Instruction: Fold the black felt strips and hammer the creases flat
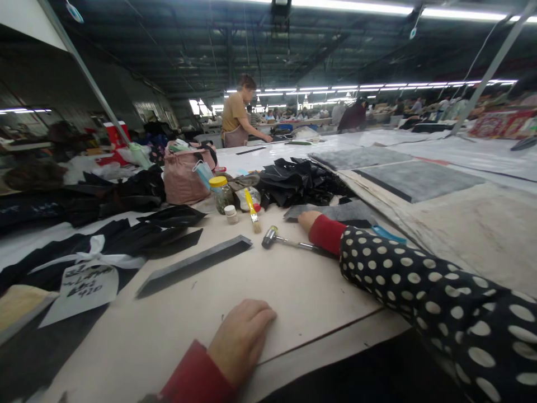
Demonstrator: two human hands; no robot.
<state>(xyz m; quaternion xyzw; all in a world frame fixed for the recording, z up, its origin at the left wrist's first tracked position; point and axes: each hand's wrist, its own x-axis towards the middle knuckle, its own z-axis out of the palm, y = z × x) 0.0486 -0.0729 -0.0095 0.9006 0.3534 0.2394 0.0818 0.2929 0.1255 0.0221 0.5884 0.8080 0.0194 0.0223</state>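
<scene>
My left hand rests palm down on the pale tabletop, fingers loosely bent and nothing seen in them. Farther off, my right hand is at the grey strips on the far part of the table; its fingertips are mostly hidden, so a grip cannot be made out. Just in front of that forearm lies a hammer, its handle end under the sleeve. A single grey-black strip lies flat, left of the hammer. A yellow-handled brush lies behind the hammer.
Black pieces are heaped at the back, by a yellow-lidded jar, a small white bottle and a pink bag. A tagged black bundle lies left. Grey panels lie right. Another person works beyond.
</scene>
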